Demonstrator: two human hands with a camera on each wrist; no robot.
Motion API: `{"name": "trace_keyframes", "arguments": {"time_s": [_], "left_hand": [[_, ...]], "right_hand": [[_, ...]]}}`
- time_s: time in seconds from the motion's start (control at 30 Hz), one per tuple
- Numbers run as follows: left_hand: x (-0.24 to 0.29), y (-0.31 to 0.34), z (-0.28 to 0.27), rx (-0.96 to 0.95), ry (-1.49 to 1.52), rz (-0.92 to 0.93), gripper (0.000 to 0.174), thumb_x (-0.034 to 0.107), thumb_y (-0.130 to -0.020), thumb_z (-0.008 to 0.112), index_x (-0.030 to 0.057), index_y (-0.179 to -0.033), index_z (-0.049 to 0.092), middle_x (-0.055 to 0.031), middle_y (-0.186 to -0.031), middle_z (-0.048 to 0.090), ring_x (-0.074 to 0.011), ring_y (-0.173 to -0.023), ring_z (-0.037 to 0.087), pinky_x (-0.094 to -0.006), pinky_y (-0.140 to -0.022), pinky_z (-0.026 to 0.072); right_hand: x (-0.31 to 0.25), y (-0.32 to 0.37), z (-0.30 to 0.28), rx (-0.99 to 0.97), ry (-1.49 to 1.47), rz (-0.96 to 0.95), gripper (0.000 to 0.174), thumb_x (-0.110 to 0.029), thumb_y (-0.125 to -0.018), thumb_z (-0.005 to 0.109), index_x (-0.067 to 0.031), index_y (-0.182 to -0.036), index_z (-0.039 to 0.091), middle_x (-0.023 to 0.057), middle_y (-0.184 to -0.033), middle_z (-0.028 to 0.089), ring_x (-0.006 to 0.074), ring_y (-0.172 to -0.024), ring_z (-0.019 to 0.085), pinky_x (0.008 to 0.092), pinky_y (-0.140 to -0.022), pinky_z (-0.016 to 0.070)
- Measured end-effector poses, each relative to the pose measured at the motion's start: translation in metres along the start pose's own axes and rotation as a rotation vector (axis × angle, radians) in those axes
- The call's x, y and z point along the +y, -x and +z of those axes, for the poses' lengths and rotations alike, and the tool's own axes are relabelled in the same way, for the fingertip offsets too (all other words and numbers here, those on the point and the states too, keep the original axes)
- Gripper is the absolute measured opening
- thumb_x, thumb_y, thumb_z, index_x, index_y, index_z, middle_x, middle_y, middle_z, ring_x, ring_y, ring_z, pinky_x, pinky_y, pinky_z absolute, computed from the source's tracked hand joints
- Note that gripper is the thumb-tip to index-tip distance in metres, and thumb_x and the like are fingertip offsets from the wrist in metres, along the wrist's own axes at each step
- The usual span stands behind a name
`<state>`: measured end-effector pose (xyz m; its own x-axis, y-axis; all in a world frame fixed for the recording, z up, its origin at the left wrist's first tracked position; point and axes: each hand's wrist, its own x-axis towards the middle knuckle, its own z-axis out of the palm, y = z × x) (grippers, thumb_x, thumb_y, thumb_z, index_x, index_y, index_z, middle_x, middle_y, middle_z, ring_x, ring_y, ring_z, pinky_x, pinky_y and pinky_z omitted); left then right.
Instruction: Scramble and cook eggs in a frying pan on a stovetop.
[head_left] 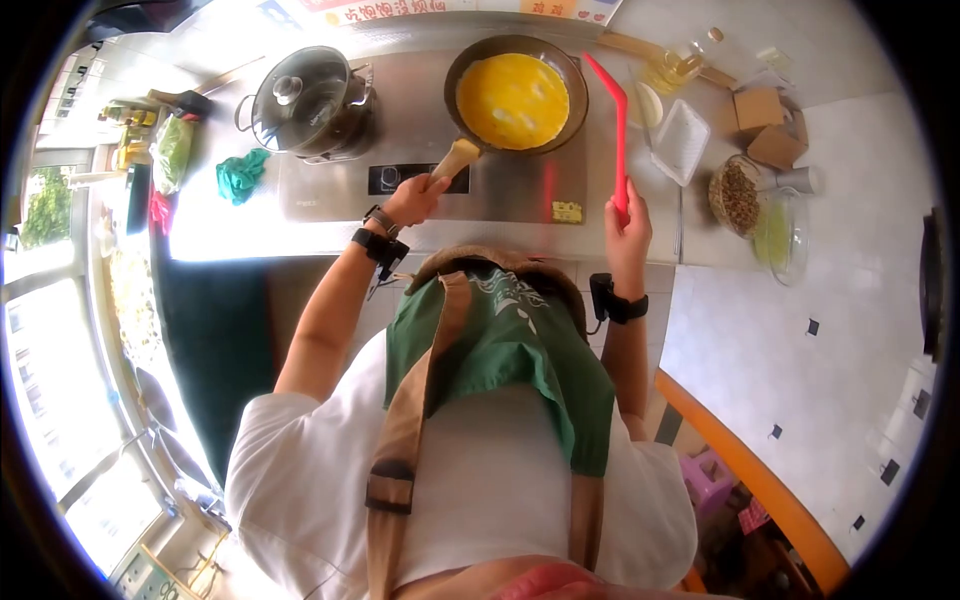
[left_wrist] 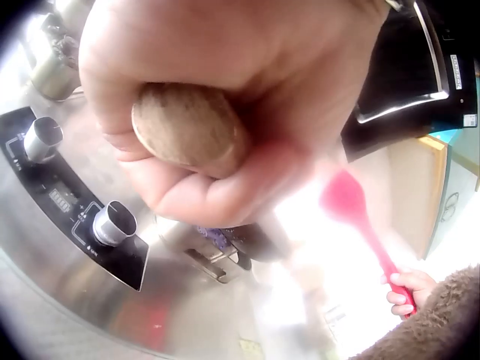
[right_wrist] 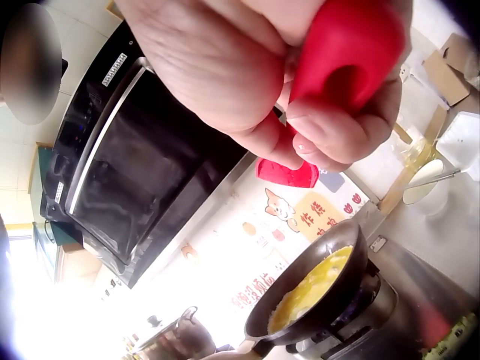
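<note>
My left hand [head_left: 411,202] grips the wooden handle [head_left: 457,161] of a dark frying pan [head_left: 578,98]. Inside the pan spreads a layer of yellow beaten egg [head_left: 512,100] with a few white patches. The handle's rounded butt [left_wrist: 191,127] pokes out of the curled fingers in the left wrist view. In my right hand [head_left: 629,228] is a red spatula [head_left: 621,135], held by its lower end and pointing away, to the right of the pan. Its blade [right_wrist: 287,172] shows beyond my fingers in the right wrist view, apart from the egg.
A lidded glass-topped pot [head_left: 310,100] stands on the stove's left side, a green cloth [head_left: 242,175] beside it. To the right are a white tray [head_left: 682,143], an oil bottle [head_left: 684,62], a cardboard box [head_left: 770,128], a basket [head_left: 735,196] and a glass bowl [head_left: 783,237].
</note>
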<state>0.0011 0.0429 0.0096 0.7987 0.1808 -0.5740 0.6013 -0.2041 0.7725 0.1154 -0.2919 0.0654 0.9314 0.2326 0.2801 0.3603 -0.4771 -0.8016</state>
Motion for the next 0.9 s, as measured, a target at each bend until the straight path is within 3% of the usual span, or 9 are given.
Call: {"name": "trace_keyframes", "arguments": {"time_s": [0.07, 0.13, 0.27, 0.33, 0.43, 0.53, 0.57, 0.7, 0.9], "left_hand": [[-0.004, 0.0, 0.0, 0.0, 0.03, -0.013, 0.042, 0.05, -0.094, 0.052, 0.0094, -0.085, 0.051, 0.003, -0.06, 0.045, -0.005, -0.041, 0.041, -0.0218, -0.035, 0.0334], [-0.011, -0.003, 0.0, -0.005, 0.05, -0.034, 0.042, 0.051, -0.093, 0.052, 0.0099, -0.084, 0.05, 0.0032, -0.06, 0.045, -0.0045, -0.041, 0.038, -0.0214, -0.035, 0.0318], [-0.008, 0.0, -0.001, -0.047, 0.151, -0.077, 0.041, 0.05, -0.093, 0.053, 0.0096, -0.085, 0.05, 0.0037, -0.06, 0.044, -0.0039, -0.04, 0.035, -0.0207, -0.034, 0.0281], [-0.002, 0.003, -0.001, -0.057, 0.173, -0.094, 0.041, 0.049, -0.093, 0.053, 0.0094, -0.085, 0.05, 0.0039, -0.06, 0.043, -0.0037, -0.04, 0.034, -0.0205, -0.034, 0.027], [-0.001, 0.003, -0.002, -0.079, 0.193, -0.088, 0.04, 0.048, -0.094, 0.052, 0.0087, -0.087, 0.051, 0.0041, -0.06, 0.043, -0.0034, -0.04, 0.034, -0.0202, -0.034, 0.0261], [0.001, 0.004, 0.0, -0.093, 0.208, -0.06, 0.038, 0.046, -0.095, 0.052, 0.0084, -0.089, 0.052, 0.0044, -0.059, 0.041, -0.0034, -0.04, 0.034, -0.0202, -0.034, 0.026], [0.003, 0.006, 0.0, -0.101, 0.22, -0.082, 0.037, 0.045, -0.095, 0.051, 0.0082, -0.093, 0.053, 0.0035, -0.06, 0.044, -0.0036, -0.04, 0.035, -0.0201, -0.034, 0.0266], [0.018, 0.02, 0.005, -0.195, 0.256, -0.083, 0.038, 0.044, -0.097, 0.049, 0.0088, -0.111, 0.049, -0.0014, -0.066, 0.055, -0.0043, -0.042, 0.04, -0.0195, -0.035, 0.0291], [0.014, 0.021, 0.012, -0.295, 0.329, 0.021, 0.037, 0.039, -0.1, 0.044, 0.012, -0.124, 0.037, -0.0081, -0.081, 0.063, -0.0045, -0.047, 0.045, -0.0192, -0.035, 0.031]], "right_hand": [[0.008, -0.002, 0.002, 0.011, -0.02, -0.005, 0.043, -0.008, -0.088, 0.06, -0.0021, -0.13, 0.051, 0.014, -0.098, 0.061, 0.0257, -0.084, 0.061, 0.034, -0.074, 0.0495], [0.005, -0.003, 0.003, 0.003, -0.03, 0.023, 0.041, -0.01, -0.091, 0.06, -0.0003, -0.13, 0.05, 0.0108, -0.105, 0.064, 0.0142, -0.089, 0.061, 0.027, -0.08, 0.0491], [-0.01, -0.005, 0.001, -0.064, -0.033, 0.149, 0.042, -0.011, -0.091, 0.061, -0.0006, -0.13, 0.05, 0.0113, -0.107, 0.064, 0.015, -0.088, 0.062, 0.0275, -0.078, 0.0499], [-0.008, -0.01, 0.005, -0.074, -0.044, 0.09, 0.045, -0.007, -0.087, 0.06, -0.0011, -0.13, 0.049, 0.0171, -0.112, 0.061, 0.0265, -0.092, 0.063, 0.0324, -0.078, 0.0502], [-0.006, -0.027, 0.007, -0.138, 0.021, -0.098, 0.048, -0.004, -0.085, 0.059, -0.0035, -0.132, 0.047, 0.0185, -0.111, 0.059, 0.0308, -0.092, 0.061, 0.0348, -0.077, 0.0502], [-0.021, -0.053, 0.004, -0.273, 0.113, -0.158, 0.047, -0.005, -0.087, 0.06, -0.0063, -0.133, 0.048, 0.0154, -0.109, 0.06, 0.0268, -0.092, 0.061, 0.0334, -0.082, 0.0481], [-0.023, -0.06, 0.008, -0.28, 0.096, -0.19, 0.048, -0.005, -0.086, 0.06, -0.0086, -0.133, 0.048, 0.0169, -0.109, 0.058, 0.0337, -0.095, 0.059, 0.0362, -0.081, 0.0478], [-0.024, -0.086, 0.035, -0.283, 0.253, -0.258, 0.047, -0.005, -0.084, 0.057, -0.0075, -0.13, 0.049, 0.0199, -0.099, 0.056, 0.0372, -0.087, 0.059, 0.0431, -0.075, 0.0507], [-0.042, -0.102, 0.09, -0.36, 0.522, -0.25, 0.042, -0.007, -0.085, 0.053, 0.0018, -0.126, 0.05, 0.0227, -0.104, 0.055, 0.0388, -0.088, 0.061, 0.0444, -0.076, 0.0517]]}}
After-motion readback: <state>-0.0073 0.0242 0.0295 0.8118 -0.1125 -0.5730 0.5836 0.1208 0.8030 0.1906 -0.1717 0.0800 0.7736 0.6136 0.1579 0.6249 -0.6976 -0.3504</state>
